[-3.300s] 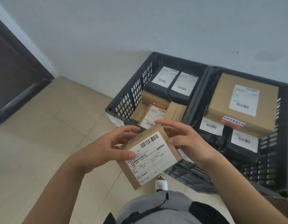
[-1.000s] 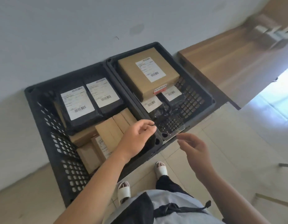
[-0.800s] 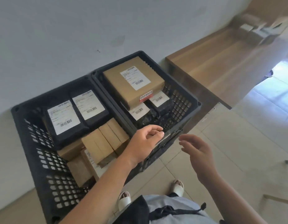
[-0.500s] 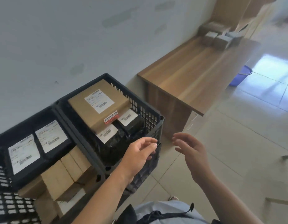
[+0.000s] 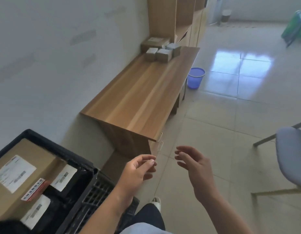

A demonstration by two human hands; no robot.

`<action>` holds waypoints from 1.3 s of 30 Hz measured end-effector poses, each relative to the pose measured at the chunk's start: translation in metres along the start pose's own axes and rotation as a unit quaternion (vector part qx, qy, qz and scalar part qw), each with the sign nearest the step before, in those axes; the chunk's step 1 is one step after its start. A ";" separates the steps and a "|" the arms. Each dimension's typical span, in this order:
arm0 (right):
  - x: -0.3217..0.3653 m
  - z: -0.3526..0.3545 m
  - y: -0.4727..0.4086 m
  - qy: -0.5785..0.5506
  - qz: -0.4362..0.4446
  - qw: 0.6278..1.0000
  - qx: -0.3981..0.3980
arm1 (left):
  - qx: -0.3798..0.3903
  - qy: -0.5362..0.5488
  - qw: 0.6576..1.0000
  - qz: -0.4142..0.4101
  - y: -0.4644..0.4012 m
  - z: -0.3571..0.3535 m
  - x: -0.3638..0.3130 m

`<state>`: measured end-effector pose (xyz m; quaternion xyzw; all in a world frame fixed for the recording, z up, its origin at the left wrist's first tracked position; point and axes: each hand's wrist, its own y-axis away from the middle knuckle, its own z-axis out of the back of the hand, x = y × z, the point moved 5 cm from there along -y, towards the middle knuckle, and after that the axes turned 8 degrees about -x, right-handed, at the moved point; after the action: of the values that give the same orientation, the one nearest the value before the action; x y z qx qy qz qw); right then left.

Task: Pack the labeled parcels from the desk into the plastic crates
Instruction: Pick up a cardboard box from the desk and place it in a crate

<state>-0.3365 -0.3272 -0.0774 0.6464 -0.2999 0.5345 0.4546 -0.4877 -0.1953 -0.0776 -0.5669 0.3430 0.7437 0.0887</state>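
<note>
1. View has swung right since 0.5 s ago: left crate gone from frame, only one crate (image 5: pixel 89 188) remains at lower left, and the full bench (image 5: pixel 143 98) now shows. Both hands carry nothing, same as 0.5 s ago; the small parcel held 3.3 s ago is no longer in them.
2. Floor (image 5: pixel 230 132): pale glossy tiles, glare patch at upper right.
3. Bench: long wood top against the wall, near end just ahead of the hands, far end butting a wood shelf unit (image 5: pixel 176 16).
4. Crate: black, perforated wall, on the floor beside the bench's near end. Inside: big brown box (image 5: pixel 20 179) with white label and a red-and-white strip, lying on black labeled parcels (image 5: pixel 63 178).
5. Chair (image 5: pixel 291 156): grey seat, metal legs, right edge, partly cut off.
6. Remaining parcels (image 5: pixel 160 49): small cluster of brown boxes at the bench's far end, next to the shelf unit, well apart from the hands. Blurred; count unclear.
7. Bin (image 5: pixel 195 77): blue, on the floor just beside the bench's far right side.
8. Left hand (image 5: pixel 138 171): in the air right of the crate, fingers loosely curled, holding nothing.
9. Right hand (image 5: pixel 193 164): near the left one, not touching, fingers relaxed and slightly bent, holding nothing.
</note>
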 end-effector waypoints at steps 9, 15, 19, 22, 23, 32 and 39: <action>0.052 0.048 -0.169 -0.012 -0.004 0.997 -0.080 | 0.053 0.001 0.999 0.001 -0.155 -0.129 -0.076; 0.093 0.088 -0.271 -0.003 -0.021 0.992 -0.126 | 0.097 0.029 0.995 0.012 -0.260 -0.222 -0.135; 0.102 0.110 -0.325 -0.020 -0.041 0.986 -0.158 | 0.113 0.019 0.993 0.009 -0.313 -0.273 -0.168; 0.109 0.122 -0.370 -0.036 -0.054 0.984 -0.165 | 0.125 0.005 0.992 0.009 -0.346 -0.307 -0.185; 0.111 0.126 -0.388 -0.038 -0.058 0.983 -0.168 | 0.125 0.001 0.992 0.011 -0.359 -0.317 -0.188; 0.145 0.132 -0.594 -0.036 -0.095 0.992 -0.077 | 0.024 -0.008 0.999 0.043 -0.489 -0.389 -0.230; 0.195 0.105 -0.733 -0.014 -0.118 0.992 0.032 | -0.089 0.016 0.995 0.043 -0.561 -0.412 -0.292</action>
<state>0.3964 -0.1053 -0.0873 0.6987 -0.2103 0.4777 0.4893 0.2266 0.0489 -0.0938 -0.5691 0.3009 0.7652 0.0007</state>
